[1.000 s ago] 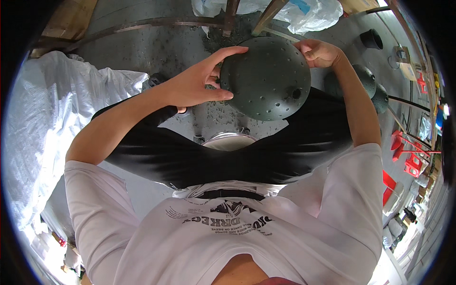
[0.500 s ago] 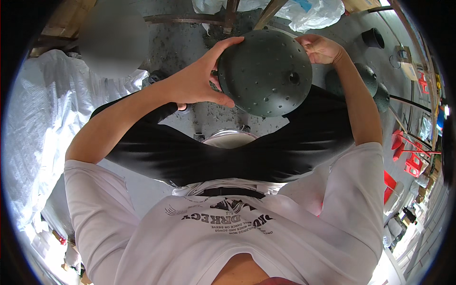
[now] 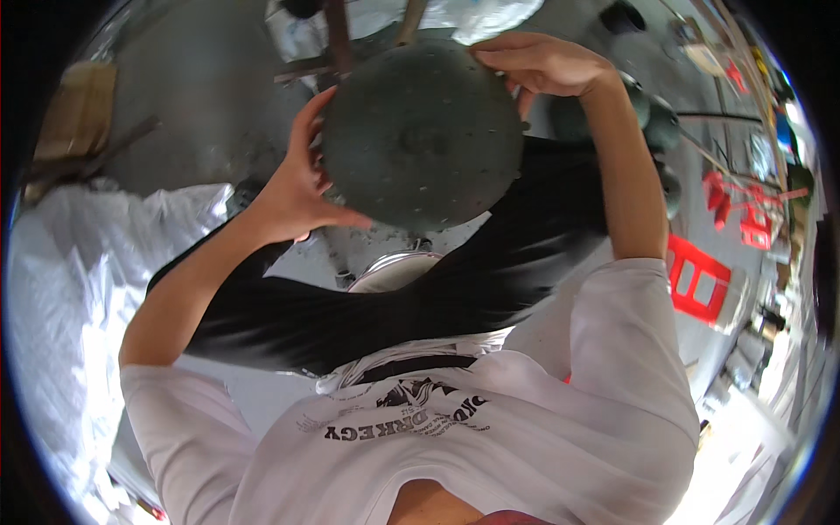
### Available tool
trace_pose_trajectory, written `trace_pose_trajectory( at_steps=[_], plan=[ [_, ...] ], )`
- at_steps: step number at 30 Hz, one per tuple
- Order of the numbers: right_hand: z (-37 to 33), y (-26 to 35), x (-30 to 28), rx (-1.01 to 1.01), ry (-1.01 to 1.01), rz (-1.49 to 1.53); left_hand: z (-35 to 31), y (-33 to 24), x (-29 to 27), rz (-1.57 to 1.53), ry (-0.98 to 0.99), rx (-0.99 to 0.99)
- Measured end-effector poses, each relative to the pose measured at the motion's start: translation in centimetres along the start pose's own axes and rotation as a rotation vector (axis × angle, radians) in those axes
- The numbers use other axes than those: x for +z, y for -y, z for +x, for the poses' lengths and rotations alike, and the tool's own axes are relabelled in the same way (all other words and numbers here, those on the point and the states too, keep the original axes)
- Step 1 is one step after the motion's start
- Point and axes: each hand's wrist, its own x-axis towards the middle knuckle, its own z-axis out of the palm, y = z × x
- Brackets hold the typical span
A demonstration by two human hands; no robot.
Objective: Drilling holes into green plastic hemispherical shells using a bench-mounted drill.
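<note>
On a grey floor [image 3: 206, 105] littered with dark specks beneath the work, a seated person is seen from above, parts given in descending order of apparent size. The white short-sleeved shirt [image 3: 472, 464], with dark print on the chest, fills the lower field. Crumpled white sheeting [image 3: 79, 271] covers the left margin. The black trousers [image 3: 306, 324] form two spread thighs across the middle. In front of the torso, between the two hands, is a dark green dome [image 3: 420, 131], its rounded face dotted with small marks, blurred here; it overlaps the right thigh in the view. Pale plastic [image 3: 499, 17] lies along the upper edge, behind the dome. The left hand [image 3: 293, 192] grips the dome's left side, thumb on the lower rim and some fingers hidden behind it. The right hand [image 3: 556, 66] is bent over the upper right rim and grips it with its digits. A brown cardboard piece [image 3: 83, 109] occupies the upper left. Further rounded green pieces [image 3: 662, 127] lie beyond the right forearm. Lower at right is a red stool [image 3: 700, 278]. A pale round seat [image 3: 385, 276] shows between the thighs, and a small black bucket [image 3: 623, 16] at upper right.
</note>
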Motion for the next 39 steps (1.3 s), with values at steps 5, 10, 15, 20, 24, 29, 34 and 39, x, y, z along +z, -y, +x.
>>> trace_pose_trajectory(
  at_steps=[5,10,15,20,24,29,34,39],
  plan=[
    [-3.9,1.9,3.3,-0.106,-0.305,-0.153,0.9,0.5,-0.7,-0.081,0.034,0.013],
    [-6.1,-0.2,5.3,-0.588,-0.438,-0.034,1.9,1.3,-0.8,-0.073,0.047,0.146],
    [-7.5,-1.1,7.0,-0.707,-0.469,0.047,1.5,2.0,-1.2,0.078,0.079,0.277],
    [-7.9,-1.4,7.1,-0.692,-0.417,0.121,1.3,2.1,-1.0,0.104,0.097,0.345],
    [-7.7,-1.6,6.6,-0.667,-0.471,-0.017,1.3,0.5,-0.7,0.105,0.038,0.182],
    [-7.5,-2.6,6.4,-0.627,-0.504,-0.014,2.1,1.1,-2.2,0.092,0.152,0.072],
    [-8.4,-2.9,6.2,-0.413,-0.286,-0.087,2.1,1.9,-2.4,0.031,0.267,0.1],
    [-8.3,-2.8,6.4,-0.38,-0.237,-0.187,1.7,1.6,-2.2,-0.15,0.204,-0.057]
  ],
)
